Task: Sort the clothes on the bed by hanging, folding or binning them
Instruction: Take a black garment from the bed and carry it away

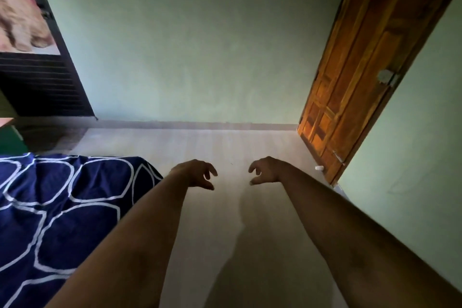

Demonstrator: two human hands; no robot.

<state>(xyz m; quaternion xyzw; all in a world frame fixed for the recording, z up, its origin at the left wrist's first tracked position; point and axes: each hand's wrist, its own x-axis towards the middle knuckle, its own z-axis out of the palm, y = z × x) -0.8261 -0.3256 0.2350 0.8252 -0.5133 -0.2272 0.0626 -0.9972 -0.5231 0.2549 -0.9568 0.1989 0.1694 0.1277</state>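
The bed (62, 207), navy with white rings, fills 8 o'clock. The hands reach out over the pale floor (225, 142): left hand (197, 174) just left of centre, right hand (265, 170) just right of it, apart, fingers loosely curled, holding nothing. A wooden door (362, 70) stands at 2 o'clock beside the green wall (200, 45)

Lower left of the frame: bed (50, 220) spread with a navy cover (100, 177) patterned in white loops. Centre: pale floor (225, 147), bearing a small white object (319, 168) at mid right.
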